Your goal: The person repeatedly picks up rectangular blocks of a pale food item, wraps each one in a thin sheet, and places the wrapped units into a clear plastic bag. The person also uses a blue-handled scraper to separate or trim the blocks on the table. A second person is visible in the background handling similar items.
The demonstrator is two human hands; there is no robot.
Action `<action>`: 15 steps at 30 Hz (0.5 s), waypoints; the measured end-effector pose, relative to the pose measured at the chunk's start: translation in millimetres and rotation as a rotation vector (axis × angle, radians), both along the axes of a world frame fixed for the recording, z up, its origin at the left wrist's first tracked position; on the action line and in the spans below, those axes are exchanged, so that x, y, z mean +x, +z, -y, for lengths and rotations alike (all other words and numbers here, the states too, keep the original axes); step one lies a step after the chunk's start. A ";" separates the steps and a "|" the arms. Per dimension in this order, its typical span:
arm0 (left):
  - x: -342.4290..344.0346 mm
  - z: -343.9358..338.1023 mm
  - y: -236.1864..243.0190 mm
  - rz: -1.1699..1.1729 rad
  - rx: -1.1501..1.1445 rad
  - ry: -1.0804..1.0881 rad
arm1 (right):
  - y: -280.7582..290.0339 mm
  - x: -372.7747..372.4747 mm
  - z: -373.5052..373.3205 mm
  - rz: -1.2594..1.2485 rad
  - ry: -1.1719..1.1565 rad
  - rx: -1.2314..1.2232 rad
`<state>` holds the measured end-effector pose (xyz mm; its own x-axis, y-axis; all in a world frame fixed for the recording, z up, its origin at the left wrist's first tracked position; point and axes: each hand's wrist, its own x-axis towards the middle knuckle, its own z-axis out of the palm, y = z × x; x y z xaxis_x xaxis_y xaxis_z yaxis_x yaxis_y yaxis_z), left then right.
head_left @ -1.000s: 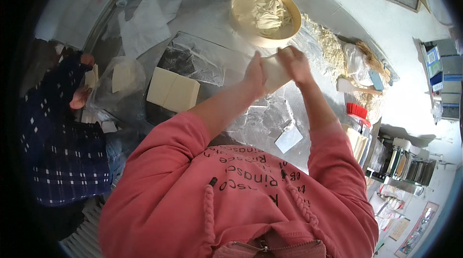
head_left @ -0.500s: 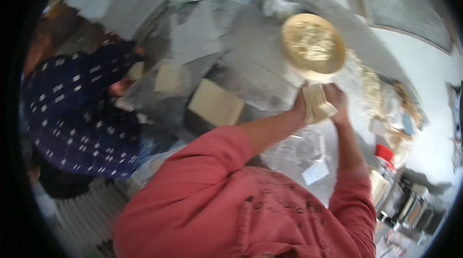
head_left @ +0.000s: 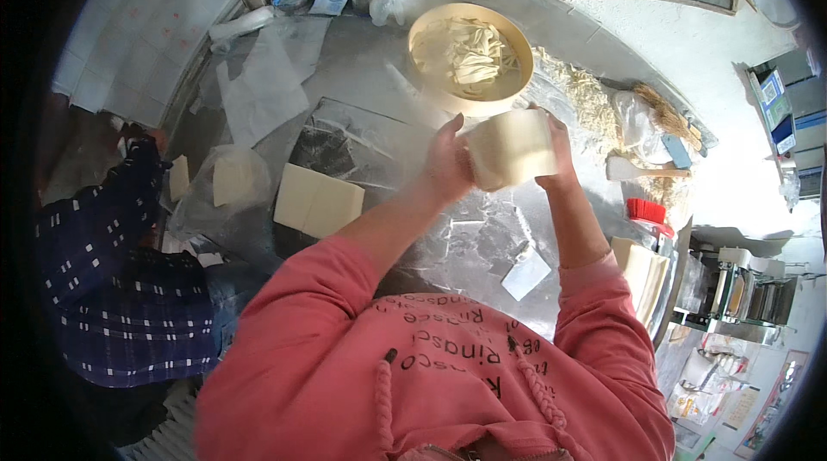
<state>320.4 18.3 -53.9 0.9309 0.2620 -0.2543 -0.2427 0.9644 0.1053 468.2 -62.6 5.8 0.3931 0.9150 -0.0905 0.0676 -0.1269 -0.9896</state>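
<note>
Grip: left hand and right hand clamped on opposite sides of curved cream dough-sheet stack. Stack is just nearside of round pale-yellow tub, spanning hand to hand; long axis unclear.

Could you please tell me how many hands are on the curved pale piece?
2: the left hand at its left side, the right hand at its right side; some fingers are hidden.

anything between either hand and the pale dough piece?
Nothing visible. The left hand and right hand hold the pale dough piece directly, one at each side. The round tub stands beyond it, not between.
</note>
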 end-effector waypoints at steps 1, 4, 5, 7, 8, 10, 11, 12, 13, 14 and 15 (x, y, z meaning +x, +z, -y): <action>-5.0 -3.7 0.1 -0.122 0.010 0.031 | 1.2 -1.5 -1.5 -0.032 -0.017 -0.040; -6.9 -8.9 0.1 -0.572 0.038 -0.062 | 10.3 -6.9 -5.4 1.133 0.404 -0.320; -8.4 -9.9 2.0 -0.462 0.159 0.018 | 15.3 -10.2 -5.3 0.683 0.286 -0.224; -7.6 -12.5 9.9 -0.200 0.389 0.060 | 29.1 -14.3 -5.3 -0.216 -0.038 -0.091; -10.1 -17.9 15.8 -0.125 0.221 0.072 | 37.2 -15.4 -6.5 0.276 0.227 0.180; -15.0 -24.2 34.4 -0.109 0.609 -0.041 | 58.2 -18.5 -5.6 0.418 0.292 0.332; -16.4 -25.8 46.2 -0.121 0.479 -0.142 | 68.1 -25.0 -6.3 0.084 0.301 0.125; -22.3 -28.0 57.3 -0.073 0.485 -0.237 | 80.9 -25.3 -3.4 0.508 0.492 0.241; -26.0 -28.8 67.8 -0.082 0.472 -0.311 | 94.3 -24.8 -0.6 0.954 0.607 0.325; -29.9 -27.9 76.7 -0.018 0.440 -0.392 | 99.2 -35.0 0.4 0.482 0.489 0.021; -30.8 -28.5 84.1 -0.009 0.486 -0.403 | 106.2 -37.9 2.7 0.424 0.546 0.006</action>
